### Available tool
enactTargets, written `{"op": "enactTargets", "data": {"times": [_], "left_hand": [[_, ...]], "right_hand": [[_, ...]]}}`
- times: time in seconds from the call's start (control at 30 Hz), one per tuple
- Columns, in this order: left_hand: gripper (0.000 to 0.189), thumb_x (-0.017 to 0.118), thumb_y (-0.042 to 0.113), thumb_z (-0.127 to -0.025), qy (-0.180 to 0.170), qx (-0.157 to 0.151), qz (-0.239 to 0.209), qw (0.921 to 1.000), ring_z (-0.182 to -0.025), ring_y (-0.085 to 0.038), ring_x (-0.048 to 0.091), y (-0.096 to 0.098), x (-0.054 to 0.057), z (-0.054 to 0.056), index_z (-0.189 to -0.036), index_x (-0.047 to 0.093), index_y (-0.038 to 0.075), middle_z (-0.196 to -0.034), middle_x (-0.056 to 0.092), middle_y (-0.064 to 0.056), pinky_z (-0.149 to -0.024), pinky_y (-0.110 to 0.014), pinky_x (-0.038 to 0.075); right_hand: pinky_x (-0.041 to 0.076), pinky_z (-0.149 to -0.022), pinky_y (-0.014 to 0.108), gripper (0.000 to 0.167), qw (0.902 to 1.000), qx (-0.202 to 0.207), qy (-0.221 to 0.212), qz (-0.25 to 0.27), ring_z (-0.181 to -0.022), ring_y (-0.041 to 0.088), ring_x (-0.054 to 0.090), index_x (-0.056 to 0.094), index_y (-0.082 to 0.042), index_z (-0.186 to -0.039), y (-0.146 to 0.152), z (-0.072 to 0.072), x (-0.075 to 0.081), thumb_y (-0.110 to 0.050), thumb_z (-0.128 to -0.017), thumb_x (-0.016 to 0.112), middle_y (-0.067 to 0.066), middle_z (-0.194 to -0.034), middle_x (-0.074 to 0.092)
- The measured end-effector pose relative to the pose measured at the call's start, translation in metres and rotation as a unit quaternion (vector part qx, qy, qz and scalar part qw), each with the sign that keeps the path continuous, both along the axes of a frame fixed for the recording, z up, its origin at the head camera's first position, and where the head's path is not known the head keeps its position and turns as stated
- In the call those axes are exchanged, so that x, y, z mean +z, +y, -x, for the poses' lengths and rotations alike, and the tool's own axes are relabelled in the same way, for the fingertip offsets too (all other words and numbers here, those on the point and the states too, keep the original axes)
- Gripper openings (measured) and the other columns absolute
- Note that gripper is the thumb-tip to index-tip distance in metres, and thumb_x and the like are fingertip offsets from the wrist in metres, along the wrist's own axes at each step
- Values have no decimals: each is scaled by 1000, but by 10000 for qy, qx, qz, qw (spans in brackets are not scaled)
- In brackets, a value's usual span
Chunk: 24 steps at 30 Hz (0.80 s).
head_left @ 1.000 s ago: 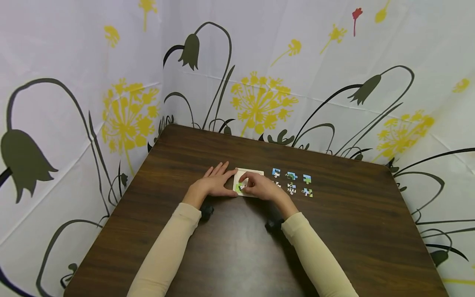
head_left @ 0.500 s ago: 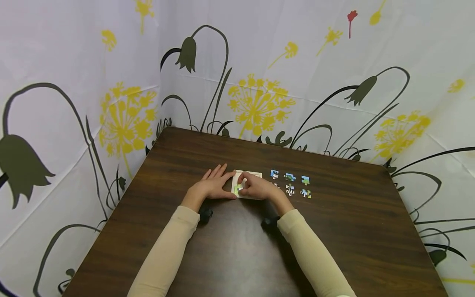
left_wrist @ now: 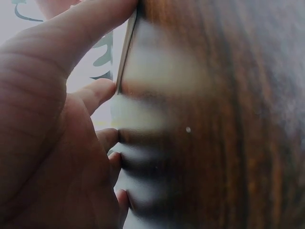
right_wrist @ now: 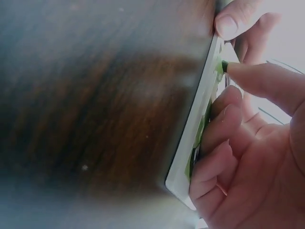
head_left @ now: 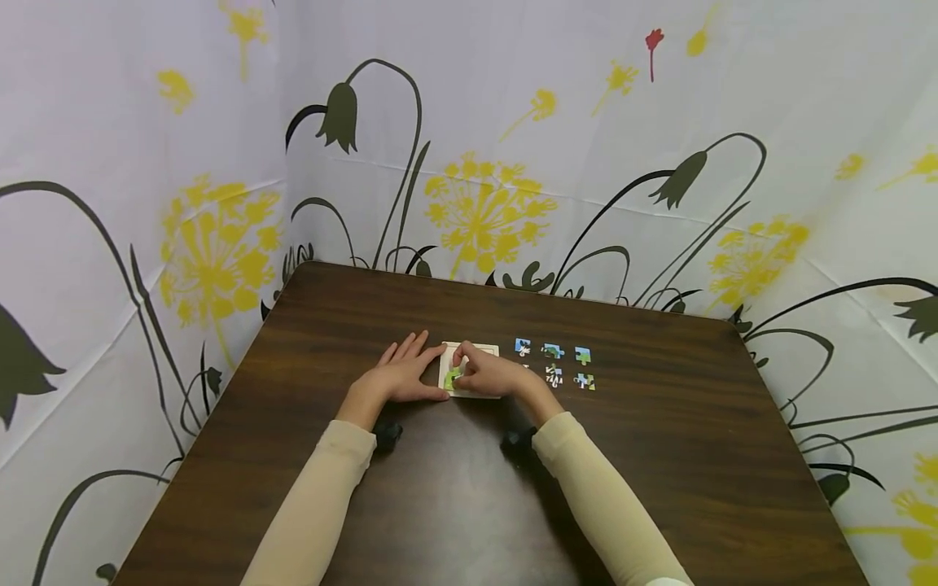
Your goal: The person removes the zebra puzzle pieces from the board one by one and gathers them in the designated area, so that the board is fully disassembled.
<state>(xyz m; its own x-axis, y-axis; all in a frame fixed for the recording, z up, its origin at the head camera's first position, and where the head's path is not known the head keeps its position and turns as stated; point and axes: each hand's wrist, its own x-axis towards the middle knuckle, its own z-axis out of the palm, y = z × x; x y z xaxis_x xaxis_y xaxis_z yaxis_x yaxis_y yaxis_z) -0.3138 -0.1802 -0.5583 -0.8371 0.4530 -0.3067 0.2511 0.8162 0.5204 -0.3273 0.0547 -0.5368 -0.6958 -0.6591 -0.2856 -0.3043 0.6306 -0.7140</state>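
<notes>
A small pale puzzle tray (head_left: 485, 348) lies flat on the table, its left part showing a green puzzle piece (head_left: 449, 380). My left hand (head_left: 399, 379) rests beside it with fingers spread, thumb at the near left corner and index fingertip at the far left corner. Over the tray is my right hand (head_left: 493, 374), fingers curled in. In the right wrist view its thumb tip meets a small green piece (right_wrist: 219, 67) at the tray's left end, and the other fingers bend down over more green pieces. The hand hides much of the tray.
Right of the tray, loose puzzle pieces (head_left: 553, 351) lie in two rows, one partly covered by the right wrist. The dark wooden table (head_left: 659, 456) meets a flower-printed curtain (head_left: 586, 81) at the back and left.
The head view has shifted, so everything appears further left. The right hand's fingertips have moved slightly over the tray's left part; the left hand keeps its place at the tray.
</notes>
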Motion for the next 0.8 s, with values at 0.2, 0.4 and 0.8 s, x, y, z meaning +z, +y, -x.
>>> {"op": "enactTargets", "data": {"times": [0.2, 0.4, 0.8], "left_hand": [[106, 73, 70, -91, 51, 19, 36, 10000, -170, -36, -7, -3, -9, 1, -174, 22, 27, -183, -4, -12, -134, -63, -5], [106, 73, 69, -92, 36, 2, 33, 10000, -170, -36, -8, -1, -13, 2, -174, 22, 28, -183, -6, -12, -134, -62, -6], [104, 75, 62, -94, -13, 24, -95, 10000, -170, -37, -9, -1, -4, 3, -175, 21, 24, -183, -6, -14, -134, -62, -8]], "right_hand": [[43, -66, 23, 26, 9992, -167, 357, 105, -65, 11, 54, 52, -10, -123, 0, -5, -3, -8, -103, 69, 0, -75, 60], [49, -74, 28, 18, 9964, -414, 690, 265, -81, 16, 61, 56, -12, -116, 3, -11, -1, -12, -104, 69, 7, -96, 68], [52, -74, 27, 8, 9909, -510, 738, 1002, -86, 15, 63, 62, -11, -111, 9, -11, 0, -12, -106, 68, 6, -100, 71]]}}
